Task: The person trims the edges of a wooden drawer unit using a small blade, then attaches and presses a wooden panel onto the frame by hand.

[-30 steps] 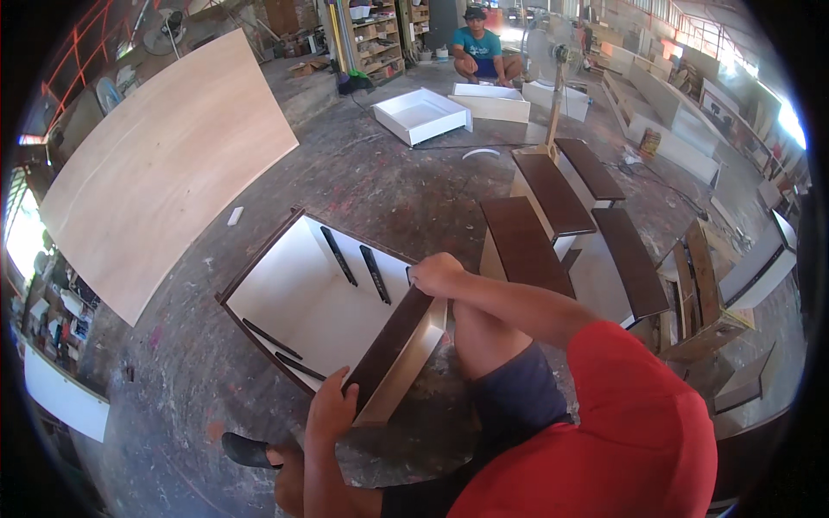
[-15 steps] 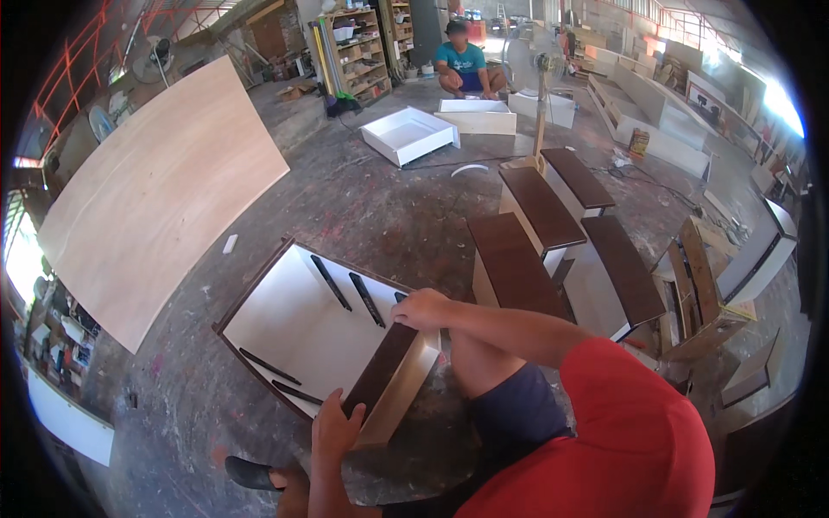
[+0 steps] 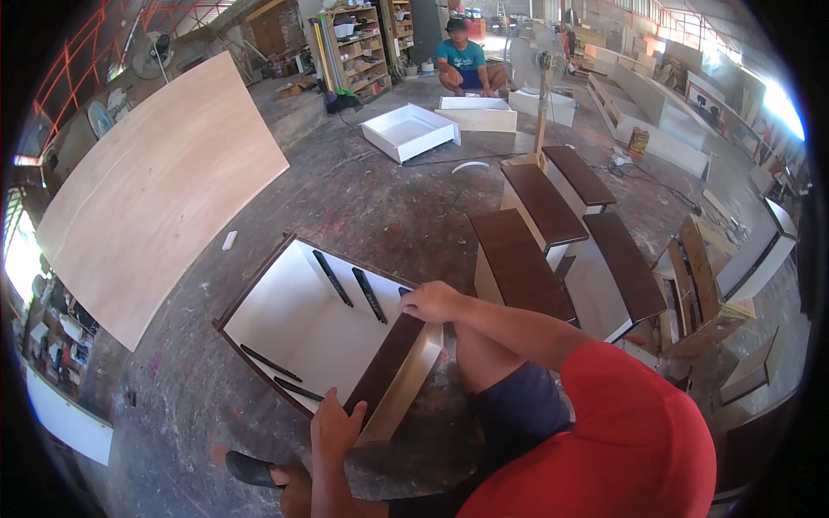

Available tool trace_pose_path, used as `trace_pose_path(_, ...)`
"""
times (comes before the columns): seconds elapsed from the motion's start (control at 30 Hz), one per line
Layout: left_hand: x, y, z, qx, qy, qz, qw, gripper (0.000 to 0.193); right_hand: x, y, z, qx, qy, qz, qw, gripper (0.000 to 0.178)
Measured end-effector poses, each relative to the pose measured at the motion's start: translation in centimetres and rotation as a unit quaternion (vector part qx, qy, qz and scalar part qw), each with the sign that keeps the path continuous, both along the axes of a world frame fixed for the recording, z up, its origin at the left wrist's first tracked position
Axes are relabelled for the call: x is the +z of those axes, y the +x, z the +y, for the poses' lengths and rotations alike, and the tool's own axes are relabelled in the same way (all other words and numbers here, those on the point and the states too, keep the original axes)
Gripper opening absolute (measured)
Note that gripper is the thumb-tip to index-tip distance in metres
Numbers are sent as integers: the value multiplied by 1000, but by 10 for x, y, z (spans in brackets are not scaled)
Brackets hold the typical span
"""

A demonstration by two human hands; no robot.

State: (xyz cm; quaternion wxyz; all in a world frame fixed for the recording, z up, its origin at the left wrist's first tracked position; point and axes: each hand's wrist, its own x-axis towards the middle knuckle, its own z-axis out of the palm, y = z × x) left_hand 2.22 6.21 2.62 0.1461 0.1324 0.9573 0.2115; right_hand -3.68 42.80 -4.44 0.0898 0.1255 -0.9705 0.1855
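In front of me a white-lined cabinet [image 3: 294, 311] with dark brown edges lies with its open side facing up. Several black drawer slides [image 3: 368, 295] run along its two inner walls. At its near end sits a drawer [image 3: 386, 361] with a dark brown front and a pale wooden side. My left hand [image 3: 335, 423] grips the near left end of this front, thumb on top and fingers down its side. At the opposite end my right hand [image 3: 429, 302] is curled over the corner; its fingertips are partly hidden.
Several brown-fronted drawers [image 3: 522, 268] stand to the right, beside a wooden crate [image 3: 710, 285]. A large plywood sheet [image 3: 164, 190] leans at the left. Farther off are a white drawer [image 3: 410, 129], a crouching person [image 3: 462, 65] and a fan [image 3: 534, 59] on a post.
My right hand has shifted very slightly to the right with its end of the drawer. The left hand keeps its grip almost in place.
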Motion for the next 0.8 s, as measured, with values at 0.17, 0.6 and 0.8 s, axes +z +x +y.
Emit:
trace_pose_path(0.17, -11, -5, 5, -16, 26, 1, 1000, 74, 5, -4, 3, -70, 35, -12, 997, 22)
trace_pose_path(0.6, -34, -10, 26, -64, 107, 61, 990, 64, -3, 2, -31, 10, 44, -24, 999, 20)
trace_pose_path(0.8, -45, -33, 1, -7, 158, 57, 986, 42, 1, 21, -137, 135, 15, -43, 990, 20)
